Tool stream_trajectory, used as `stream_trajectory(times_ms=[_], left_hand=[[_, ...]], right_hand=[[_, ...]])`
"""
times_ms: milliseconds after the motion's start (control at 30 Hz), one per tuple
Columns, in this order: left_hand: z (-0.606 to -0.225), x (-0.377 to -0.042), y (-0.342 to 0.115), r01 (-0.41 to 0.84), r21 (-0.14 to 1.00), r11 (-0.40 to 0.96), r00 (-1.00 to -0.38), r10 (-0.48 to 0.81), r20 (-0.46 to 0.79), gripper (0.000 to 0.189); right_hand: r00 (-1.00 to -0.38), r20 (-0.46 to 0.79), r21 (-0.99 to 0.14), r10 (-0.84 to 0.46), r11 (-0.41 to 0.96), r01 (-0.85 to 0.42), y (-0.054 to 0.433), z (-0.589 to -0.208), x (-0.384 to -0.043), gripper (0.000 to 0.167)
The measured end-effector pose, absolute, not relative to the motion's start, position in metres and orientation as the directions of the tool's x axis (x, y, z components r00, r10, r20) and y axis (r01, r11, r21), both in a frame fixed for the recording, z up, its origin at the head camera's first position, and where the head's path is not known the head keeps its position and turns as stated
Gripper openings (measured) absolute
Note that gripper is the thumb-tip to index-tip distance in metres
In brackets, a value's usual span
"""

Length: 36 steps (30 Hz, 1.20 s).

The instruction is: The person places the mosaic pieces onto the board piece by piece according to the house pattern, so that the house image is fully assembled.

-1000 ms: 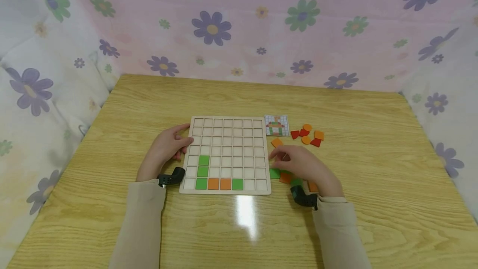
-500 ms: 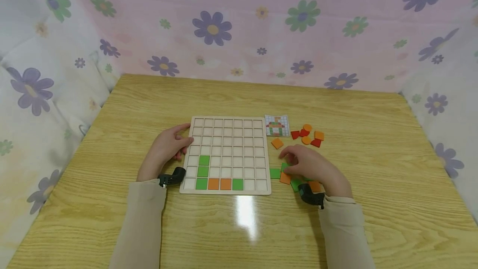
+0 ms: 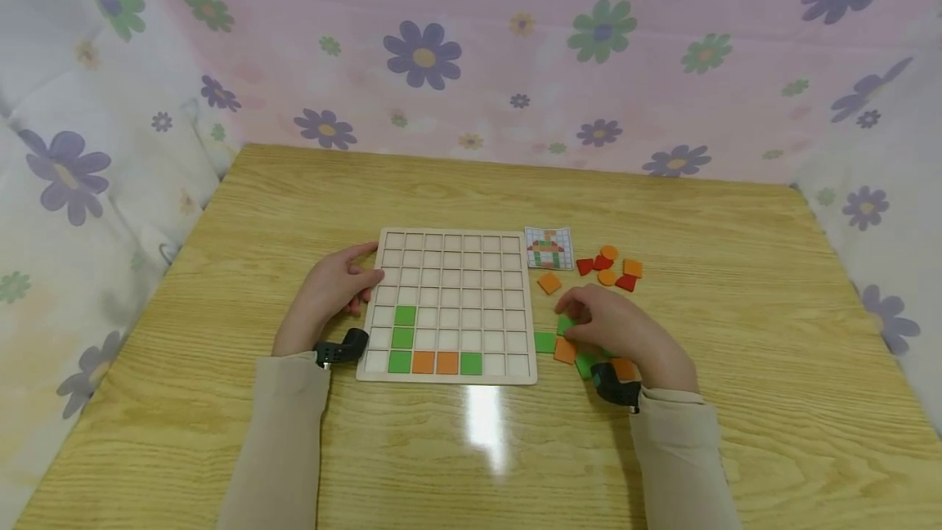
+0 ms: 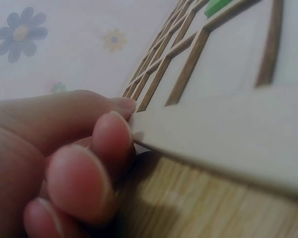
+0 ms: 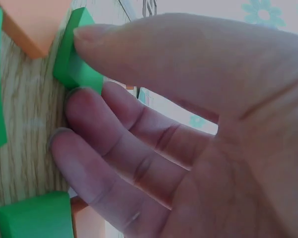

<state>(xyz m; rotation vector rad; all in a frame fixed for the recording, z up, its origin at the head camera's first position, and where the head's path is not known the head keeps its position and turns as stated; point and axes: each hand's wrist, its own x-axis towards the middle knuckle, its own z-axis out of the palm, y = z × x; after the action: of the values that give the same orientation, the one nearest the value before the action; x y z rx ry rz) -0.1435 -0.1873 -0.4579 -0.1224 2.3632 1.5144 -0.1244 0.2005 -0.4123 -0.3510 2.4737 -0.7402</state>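
In the head view a pale wooden grid board [image 3: 446, 380] lies on the table, with green and orange square tiles in its lower cells. My left hand [image 3: 327, 289] holds the board's left edge, thumb on the rim and the other fingers bent beside it. Right of the board, my right hand [image 3: 621, 330] is low over loose tiles. Its thumb presses a green square tile [image 5: 64, 62], with fingertips against the tile's lower edge in the right wrist view. An orange square tile [image 3: 564, 352] and another green tile [image 3: 545, 343] lie next to it. My palm hides some tiles.
A small pattern card [image 3: 549, 249] lies by the board's upper right corner. Beyond my right hand are red pieces [image 3: 585, 267], orange discs [image 3: 608, 253] and an orange square [image 3: 632, 268]. Another orange square [image 3: 549, 283] lies below the card. A flowered cloth [image 3: 471, 64] surrounds the table.
My right hand has moved right from beside the board's edge, its fingertips coming to the green tile in the pile. My left hand stays at the board's edge.
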Motion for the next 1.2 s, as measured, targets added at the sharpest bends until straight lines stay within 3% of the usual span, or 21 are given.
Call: stream_trajectory(times_ms=[233, 567, 767, 1200], left_hand=[[-0.456, -0.144, -0.187, -0.235, 0.855, 0.462, -0.943, 0.105, -0.316, 0.057], [-0.455, -0.144, -0.186, -0.254, 0.858, 0.446, -0.939, 0.101, -0.33, 0.056], [-0.456, -0.144, -0.186, -0.241, 0.852, 0.464, -0.941, 0.105, -0.323, 0.057], [-0.455, -0.143, -0.186, -0.235, 0.86, 0.453, -0.944, 0.106, -0.314, 0.056]], right_hand=[[-0.845, -0.372, -0.52, -0.385, 0.84, -0.154, 0.2, -0.415, -0.123, 0.024], [-0.849, -0.377, -0.566, -0.369, 0.818, -0.104, 0.198, -0.415, -0.125, 0.02], [-0.867, -0.362, -0.534, -0.342, 0.838, -0.108, 0.197, -0.415, -0.123, 0.015], [-0.893, -0.263, -0.491, -0.365, 0.848, -0.201, 0.19, -0.416, -0.124, 0.025]])
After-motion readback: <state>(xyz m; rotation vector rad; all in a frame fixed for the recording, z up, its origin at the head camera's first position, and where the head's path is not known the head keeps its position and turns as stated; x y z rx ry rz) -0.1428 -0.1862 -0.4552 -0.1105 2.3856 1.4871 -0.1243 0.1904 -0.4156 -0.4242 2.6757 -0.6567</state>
